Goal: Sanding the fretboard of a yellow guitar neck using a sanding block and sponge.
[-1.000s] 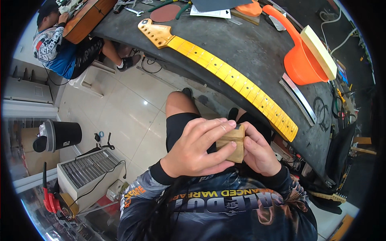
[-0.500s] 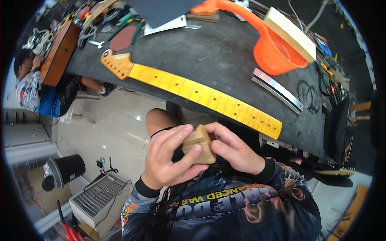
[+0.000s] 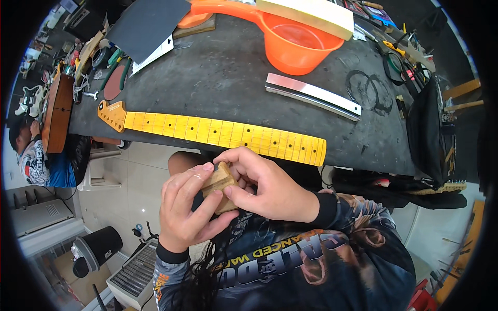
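Both hands close on a small wooden block [image 3: 220,185] held over the lap: the left hand [image 3: 189,210] cups it from below, the right hand [image 3: 264,184] pinches its upper edge. Whatever is being fitted on it, the person does well to keep the block steady. Beyond the grip, a yellow guitar neck [image 3: 218,132] lies on the desk [image 3: 233,78], an orange bowl [image 3: 298,44] farther off

1. left hand [image 3: 189,210] and right hand [image 3: 267,186] grip a small wooden block [image 3: 220,185] together.
2. yellow guitar neck [image 3: 218,132] lies on the dark workbench [image 3: 228,72].
3. orange bowl [image 3: 298,44] sits beyond.
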Demonstrator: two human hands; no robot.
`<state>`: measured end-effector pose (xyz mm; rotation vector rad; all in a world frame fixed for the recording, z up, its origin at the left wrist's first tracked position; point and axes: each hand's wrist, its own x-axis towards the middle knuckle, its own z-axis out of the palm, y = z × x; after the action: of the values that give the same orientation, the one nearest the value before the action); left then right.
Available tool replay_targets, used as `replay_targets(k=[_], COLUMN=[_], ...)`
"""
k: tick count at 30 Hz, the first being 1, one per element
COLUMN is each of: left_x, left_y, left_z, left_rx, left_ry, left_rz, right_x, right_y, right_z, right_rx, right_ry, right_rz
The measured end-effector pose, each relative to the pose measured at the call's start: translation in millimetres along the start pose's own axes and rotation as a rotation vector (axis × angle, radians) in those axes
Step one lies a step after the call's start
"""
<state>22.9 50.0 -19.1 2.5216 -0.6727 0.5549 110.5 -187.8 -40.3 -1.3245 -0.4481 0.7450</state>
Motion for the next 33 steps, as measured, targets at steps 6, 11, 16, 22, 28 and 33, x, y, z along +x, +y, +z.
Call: replay_targets(k=[6,11,16,22,28,33], left_x=[20,22,36,46,40,45], left_y=[18,22,35,36,-12,-55], left_z=[-1,16,16,21,16,26], left_rx=[0.048,0.037,0.072,0.012,0.14,0.301], left_ry=[-0.156,-0.127,-0.166,-0.143,0.107,0.244], left_rz=[-0.118,-0.109,-0.101,-0.076,-0.241,-0.451], right_x=[-14,-22,-30,-43,-90,-100], right_y=[-2,4,-3,-4,-39,-21], right_z=[-16,-24,-29,-40,-108,-129], right_rx=[-0.011,0.033,0.053,0.115,-0.938,-1.317], right_ry=[0.01,0.035,0.057,0.103,0.35,0.375], right_rz=[-0.001,-0.016,-0.019,-0.021,-0.264,-0.22])
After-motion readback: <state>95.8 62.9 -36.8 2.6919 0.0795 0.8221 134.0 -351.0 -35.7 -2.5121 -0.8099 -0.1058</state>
